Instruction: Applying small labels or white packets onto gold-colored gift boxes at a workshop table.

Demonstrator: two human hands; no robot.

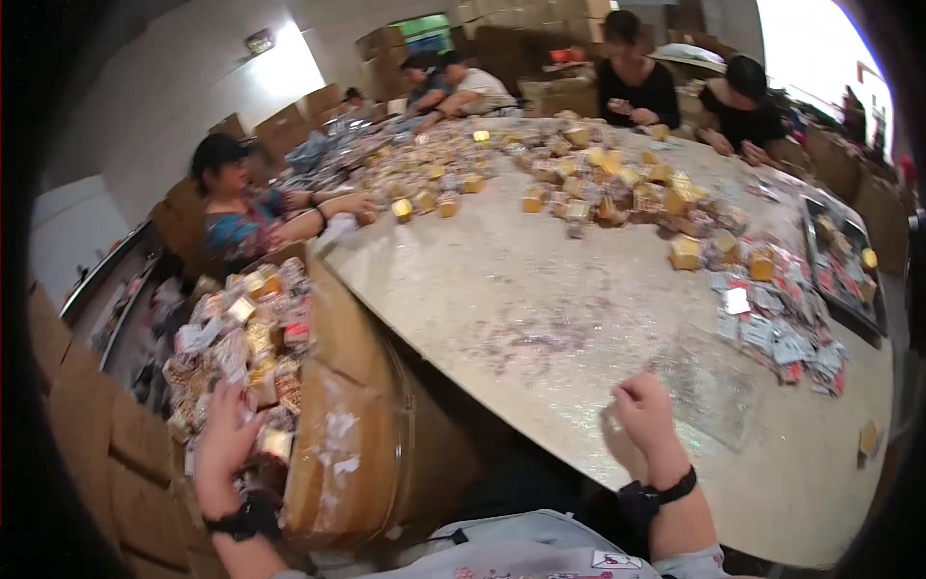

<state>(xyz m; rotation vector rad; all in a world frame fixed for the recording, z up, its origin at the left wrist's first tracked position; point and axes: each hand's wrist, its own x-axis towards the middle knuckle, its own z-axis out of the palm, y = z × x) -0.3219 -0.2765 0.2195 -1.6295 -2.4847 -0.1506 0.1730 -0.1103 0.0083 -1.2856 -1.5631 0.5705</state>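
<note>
From the head camera, the left hand [224, 446] is reaching down into an open cardboard carton [340, 454] that is standing against the near-left rim of the table [540, 318], its fingers spread loosely over the heap of small wrapped packets [241, 347] inside; whether they are actually pinching one cannot be told. The carton's brown flaps are showing torn white tape marks and are crowding the table edge, leaving little room on that side. The right hand [644, 417] is resting at the near edge of the table, fingers curled inward into a loose fist, and what, if anything, it is gripping cannot be made out. A dark band is sitting on each wrist. In front of that hand the pale, speckled, stone-like tabletop is lying bare in a broad stretch, bending with the lens toward the rim. Farther off, gold foil boxes [598, 188] are piling across the table's far half, shiny and cube-shaped, while flat red-and-white sachets [776, 323] are scattering toward the right edge beside a dark tray [841, 261]. Other people are sitting around the far and left sides, their hands among the boxes. Stacked cardboard is lining the left wall.
</note>
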